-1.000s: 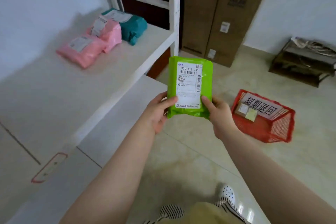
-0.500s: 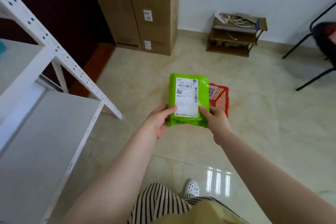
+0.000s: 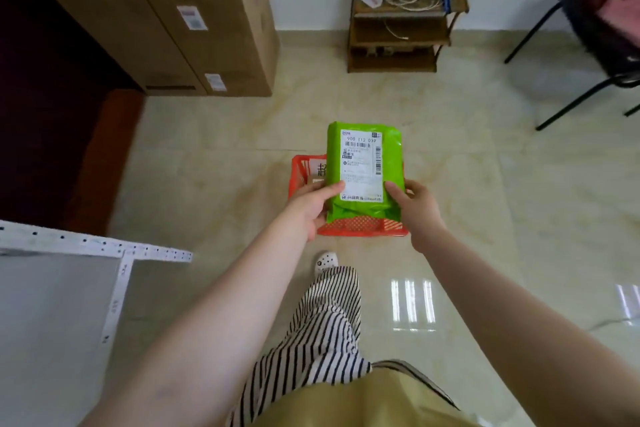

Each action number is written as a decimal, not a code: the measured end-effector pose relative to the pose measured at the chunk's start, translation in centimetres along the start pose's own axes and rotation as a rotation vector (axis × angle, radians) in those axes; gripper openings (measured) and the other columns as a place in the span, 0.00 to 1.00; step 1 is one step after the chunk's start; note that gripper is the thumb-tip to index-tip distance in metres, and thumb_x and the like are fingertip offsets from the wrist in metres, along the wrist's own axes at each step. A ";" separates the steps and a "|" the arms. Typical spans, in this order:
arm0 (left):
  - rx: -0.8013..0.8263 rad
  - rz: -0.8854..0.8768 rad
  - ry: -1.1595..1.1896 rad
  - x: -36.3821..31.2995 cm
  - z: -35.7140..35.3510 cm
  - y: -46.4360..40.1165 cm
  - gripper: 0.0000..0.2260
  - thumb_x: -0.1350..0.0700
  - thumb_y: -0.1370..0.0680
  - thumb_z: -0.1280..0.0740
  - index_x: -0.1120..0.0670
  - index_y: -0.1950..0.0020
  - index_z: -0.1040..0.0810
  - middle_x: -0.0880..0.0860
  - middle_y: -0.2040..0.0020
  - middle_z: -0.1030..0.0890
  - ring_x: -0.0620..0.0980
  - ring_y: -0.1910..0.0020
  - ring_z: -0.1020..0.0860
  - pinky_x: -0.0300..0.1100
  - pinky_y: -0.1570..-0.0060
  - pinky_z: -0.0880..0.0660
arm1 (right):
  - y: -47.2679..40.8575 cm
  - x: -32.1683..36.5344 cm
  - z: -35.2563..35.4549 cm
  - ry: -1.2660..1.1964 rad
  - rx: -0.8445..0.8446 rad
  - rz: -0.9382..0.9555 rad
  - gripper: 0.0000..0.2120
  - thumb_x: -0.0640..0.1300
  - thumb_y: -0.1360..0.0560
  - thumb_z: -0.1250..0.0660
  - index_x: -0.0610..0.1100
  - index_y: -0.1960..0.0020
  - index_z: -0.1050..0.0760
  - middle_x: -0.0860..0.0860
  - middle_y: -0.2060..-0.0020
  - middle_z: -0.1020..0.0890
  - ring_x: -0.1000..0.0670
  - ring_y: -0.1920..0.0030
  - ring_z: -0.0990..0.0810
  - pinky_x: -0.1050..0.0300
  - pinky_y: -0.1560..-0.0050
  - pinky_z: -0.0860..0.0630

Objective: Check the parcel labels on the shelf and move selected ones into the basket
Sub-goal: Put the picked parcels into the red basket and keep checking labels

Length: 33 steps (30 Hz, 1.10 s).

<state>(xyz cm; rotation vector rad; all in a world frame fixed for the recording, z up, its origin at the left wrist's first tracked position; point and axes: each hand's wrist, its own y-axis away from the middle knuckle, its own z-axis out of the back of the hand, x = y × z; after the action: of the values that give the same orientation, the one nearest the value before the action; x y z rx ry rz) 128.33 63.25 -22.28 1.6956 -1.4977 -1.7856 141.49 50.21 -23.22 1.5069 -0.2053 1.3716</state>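
Glossy beige floor tiles [image 3: 485,218] spread below us, with tall cardboard boxes [image 3: 194,17] against the wall and a small wooden rack [image 3: 398,28] of cables beyond. We hold a green parcel [image 3: 391,156] upright above the red basket [image 3: 360,227], its white label [image 3: 362,166] facing us. Our left hand [image 3: 311,208] grips its lower left edge, thumb on the front; our right hand [image 3: 417,208] grips the lower right edge likewise. One white shelf [image 3: 104,250] corner shows at lower left
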 end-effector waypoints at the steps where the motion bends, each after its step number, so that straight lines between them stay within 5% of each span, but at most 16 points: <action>1: 0.008 -0.004 -0.018 -1.0 -0.6 -1.4 0.13 0.61 0.25 0.29 0.56 0.41 0.21 0.55 0.50 0.17 0.49 0.58 0.18 0.39 0.62 0.19 | -1.5 0.6 -0.1 -0.007 -0.036 -0.012 0.18 0.48 0.24 0.30 0.43 0.36 0.26 0.45 0.49 0.16 0.45 0.53 0.16 0.53 0.54 0.18; 4: 0.007 0.014 -0.052 -3.3 -2.5 -5.7 0.09 0.61 0.26 0.28 0.55 0.47 0.22 0.55 0.51 0.16 0.50 0.58 0.18 0.43 0.55 0.20 | -5.9 1.7 -0.3 0.009 -0.108 -0.033 0.20 0.49 0.25 0.29 0.44 0.36 0.29 0.41 0.46 0.17 0.41 0.50 0.16 0.41 0.47 0.19; 7: -0.020 0.036 -0.087 -4.0 -4.0 -9.6 0.07 0.61 0.26 0.28 0.53 0.52 0.22 0.54 0.56 0.17 0.50 0.58 0.18 0.45 0.49 0.21 | -9.3 1.5 -0.2 0.007 -0.144 -0.075 0.20 0.46 0.24 0.29 0.43 0.35 0.29 0.42 0.46 0.18 0.41 0.50 0.17 0.46 0.50 0.19; 11: -0.116 0.084 -0.172 -2.2 -4.6 -15.2 0.18 0.56 0.29 0.24 0.53 0.40 0.24 0.58 0.44 0.17 0.58 0.47 0.18 0.56 0.42 0.23 | -13.6 -2.0 -0.4 0.008 -0.147 -0.162 0.22 0.45 0.25 0.28 0.43 0.33 0.28 0.42 0.45 0.18 0.42 0.50 0.17 0.49 0.54 0.19; 16: -0.190 0.148 -0.241 3.1 -5.2 -25.1 0.18 0.55 0.26 0.27 0.53 0.38 0.25 0.55 0.43 0.18 0.57 0.47 0.19 0.58 0.43 0.23 | -21.6 -9.4 -1.8 0.075 -0.184 -0.236 0.21 0.43 0.23 0.30 0.43 0.32 0.28 0.42 0.45 0.18 0.49 0.56 0.19 0.65 0.63 0.23; 25: -0.303 0.250 -0.121 18.3 -4.2 -45.8 0.19 0.57 0.25 0.28 0.50 0.35 0.24 0.55 0.42 0.18 0.59 0.46 0.19 0.60 0.42 0.24 | -37.2 -28.5 -6.0 0.007 -0.219 -0.376 0.28 0.41 0.23 0.30 0.49 0.25 0.33 0.45 0.37 0.20 0.43 0.40 0.20 0.47 0.40 0.22; 33: -0.467 0.242 0.004 28.4 -4.4 -56.6 0.15 0.60 0.24 0.29 0.55 0.38 0.21 0.55 0.45 0.17 0.58 0.46 0.19 0.54 0.41 0.23 | -46.0 -40.2 -8.5 -0.076 -0.306 -0.480 0.29 0.41 0.23 0.30 0.53 0.25 0.33 0.48 0.33 0.24 0.43 0.36 0.22 0.40 0.38 0.23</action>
<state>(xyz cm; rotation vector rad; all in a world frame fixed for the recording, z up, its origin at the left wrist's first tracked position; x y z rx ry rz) 148.97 64.24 -82.30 1.2348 -1.1099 -1.8153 155.12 57.43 -82.91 1.2482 -0.0861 0.8582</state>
